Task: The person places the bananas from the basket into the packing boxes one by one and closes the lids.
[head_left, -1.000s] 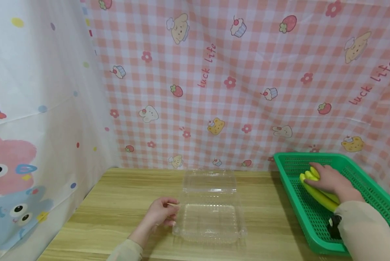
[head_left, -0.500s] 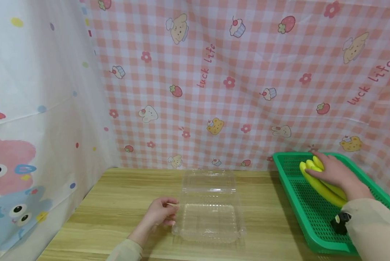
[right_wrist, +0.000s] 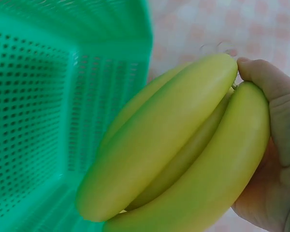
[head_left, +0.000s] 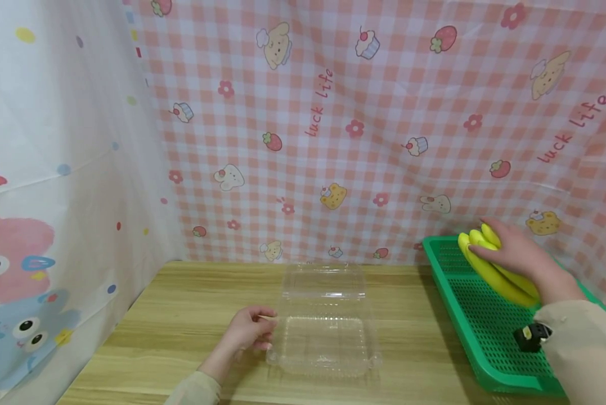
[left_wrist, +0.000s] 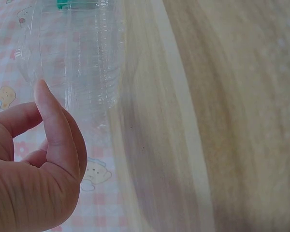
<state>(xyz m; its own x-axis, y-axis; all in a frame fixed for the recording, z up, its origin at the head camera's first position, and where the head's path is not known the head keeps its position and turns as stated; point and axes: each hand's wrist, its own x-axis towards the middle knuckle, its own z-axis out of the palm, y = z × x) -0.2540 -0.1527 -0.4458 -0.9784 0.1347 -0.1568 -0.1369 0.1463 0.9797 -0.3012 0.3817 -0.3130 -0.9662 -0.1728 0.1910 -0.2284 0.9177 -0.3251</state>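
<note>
My right hand [head_left: 523, 256] grips a bunch of yellow bananas [head_left: 500, 275] from above, over the green basket [head_left: 457, 315]. In the right wrist view the thumb lies at the stem end of the bananas [right_wrist: 169, 140], which are tinged green at their tips. A clear plastic clamshell container [head_left: 327, 343] stands on the table with its lid [head_left: 325, 281] folded back. At the container's left side, my left hand [head_left: 252, 329] pinches the rim with curled fingers. The left wrist view has this hand [left_wrist: 48, 159] close at the container wall [left_wrist: 87, 58].
The wooden table [head_left: 181, 315] reaches back to a pink checked cloth [head_left: 303, 140]; a white patterned cloth [head_left: 105, 140] hangs at the left. The basket stands at the table's right. A small black device [head_left: 533, 337] sits at the right sleeve [head_left: 581, 337].
My right hand has risen with the bananas, lifting them from inside the basket toward its upper edge. The left hand and the container have stayed in place.
</note>
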